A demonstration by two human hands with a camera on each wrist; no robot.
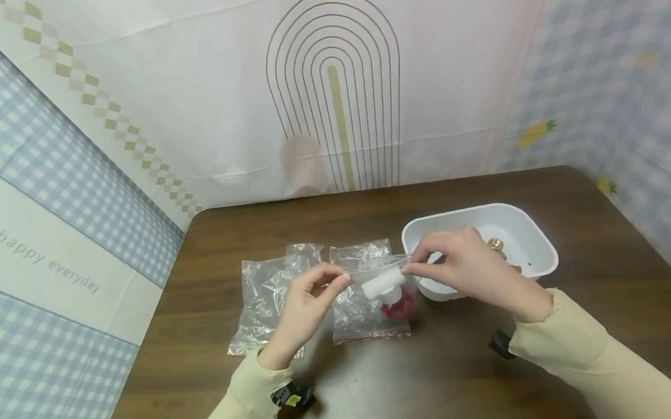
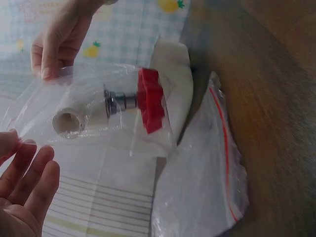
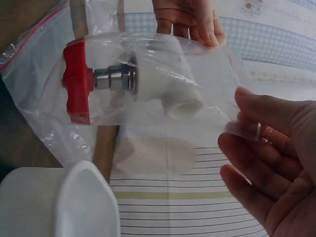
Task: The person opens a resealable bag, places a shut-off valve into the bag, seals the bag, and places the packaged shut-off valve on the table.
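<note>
Red-handled valve (image 3: 111,80) hangs inside a clear bag (image 3: 212,74) above the table (image 1: 359,400), near the white tub (image 1: 536,242); the left hand (image 1: 303,304) and right hand (image 1: 467,263) each pinch the bag's upper edge. If either fingertip hold slipped, I reckon the valve's weight could tip it out. Only "happy everyday" on the wall cloth (image 1: 51,278) reads clearly; I can't make out any brand.
</note>
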